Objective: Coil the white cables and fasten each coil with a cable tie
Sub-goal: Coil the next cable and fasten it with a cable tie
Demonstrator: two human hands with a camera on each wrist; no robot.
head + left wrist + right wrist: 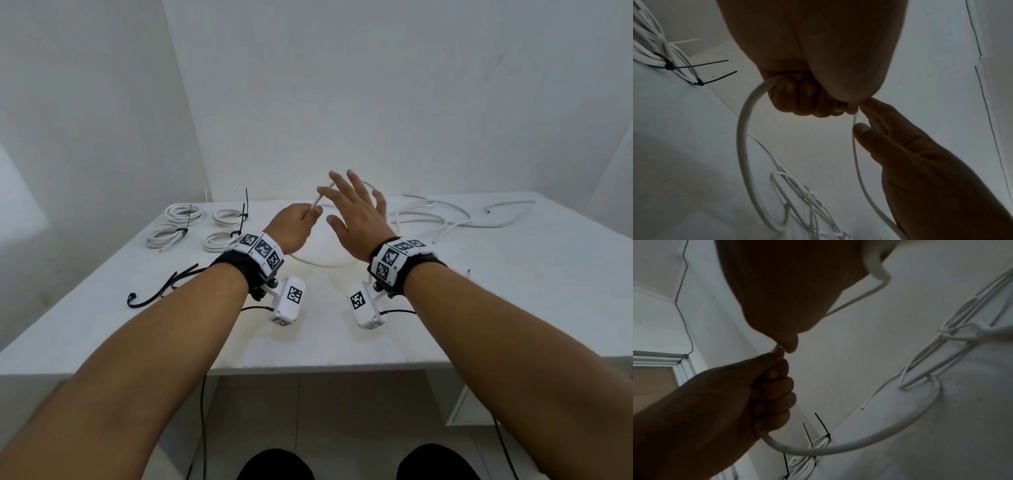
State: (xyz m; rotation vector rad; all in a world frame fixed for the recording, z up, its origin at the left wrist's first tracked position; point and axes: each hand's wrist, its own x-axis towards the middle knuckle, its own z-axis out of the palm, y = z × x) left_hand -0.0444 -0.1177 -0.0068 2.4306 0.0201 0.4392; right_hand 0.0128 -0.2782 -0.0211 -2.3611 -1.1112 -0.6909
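My left hand (pixel 301 222) is curled in a fist round a white cable (pixel 322 264), whose end sticks up out of the fist toward the wall. In the left wrist view the left hand (pixel 801 100) holds that cable (pixel 740 138) as it hangs in a wide loop down to the table. My right hand (pixel 356 209) is right beside it with fingers straight and spread. Its fingers (pixel 879 123) touch the far strand of the cable. From the right wrist, the left hand (pixel 760 386) grips the cable (pixel 900 428) and a right fingertip meets the cable's end.
Several coils tied with black cable ties (pixel 185 214) lie at the back left of the white table (pixel 479 291). Loose white cables (pixel 428 212) sprawl at the back right. Spare black cable ties (pixel 161 287) lie near the left edge. Walls close in behind.
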